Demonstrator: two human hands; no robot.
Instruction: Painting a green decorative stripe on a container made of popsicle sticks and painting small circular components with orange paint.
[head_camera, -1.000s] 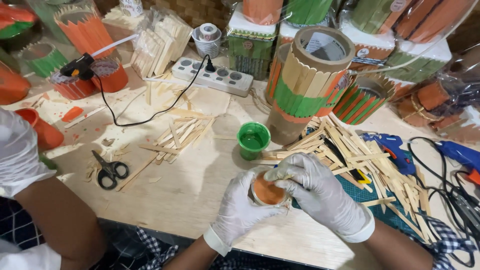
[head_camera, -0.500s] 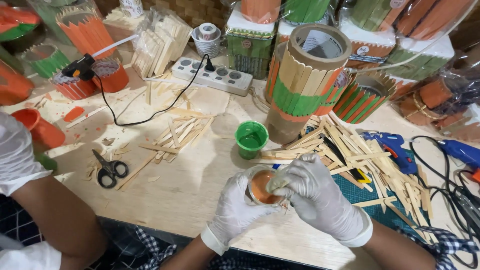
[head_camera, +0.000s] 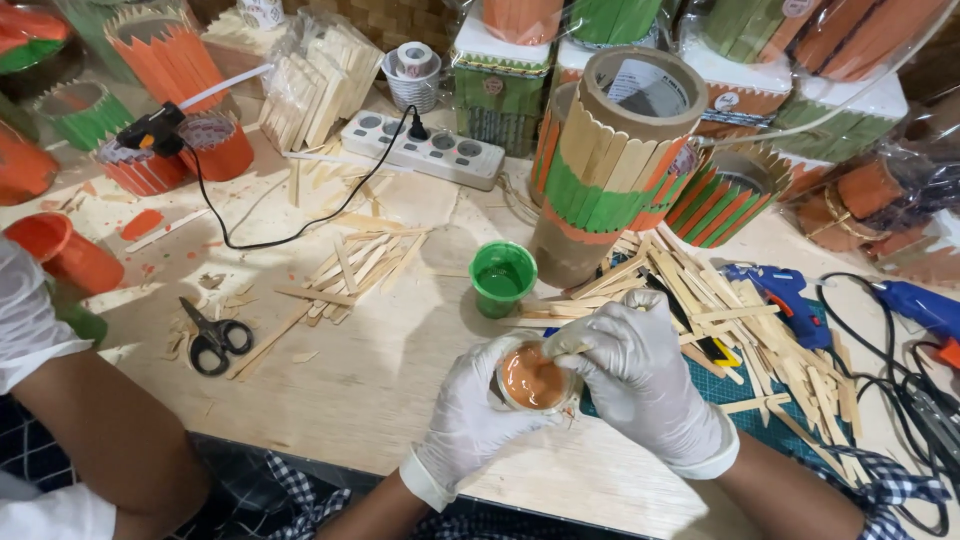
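**Q:** Orange paint fills which vessel, and who holds it?

**A:** It fills the small clear cup (head_camera: 531, 378), which sits low in the middle of the view, just above the near edge of the plywood surface (head_camera: 400, 370). The left hand (head_camera: 478, 415), in a white glove, cradles the cup from below and from the side, its fingers (head_camera: 470, 372) curled closed around the wall. The right hand (head_camera: 640, 385), also gloved, lies over the cup's right rim, its fingers (head_camera: 585, 340) pinched together on a pale wooden stick end (head_camera: 558, 349) that rests at the rim.

**Q:** What surrounds the cup?

**A:** A green cup (head_camera: 502, 277) of green paint stands just beyond it on the surface. To the right lies a heap of plain wooden sticks (head_camera: 720, 310) on a teal cutting mat (head_camera: 740, 385), with two blue glue guns (head_camera: 790, 298) at its far side. Behind the green cup rises a cardboard tube (head_camera: 610, 160) clad in sticks banded plain, green and orange. To the left lie black scissors (head_camera: 213, 336), a loose scatter of sticks (head_camera: 355, 268) and an orange cup (head_camera: 65, 252). A white power strip (head_camera: 425, 150) with a black cord sits farther back, among orange and green stick-covered pots.

**Q:** Is anyone else present?

**A:** A second person's bare arm (head_camera: 110, 440) in a white sleeve enters at lower left, well apart from the cup.
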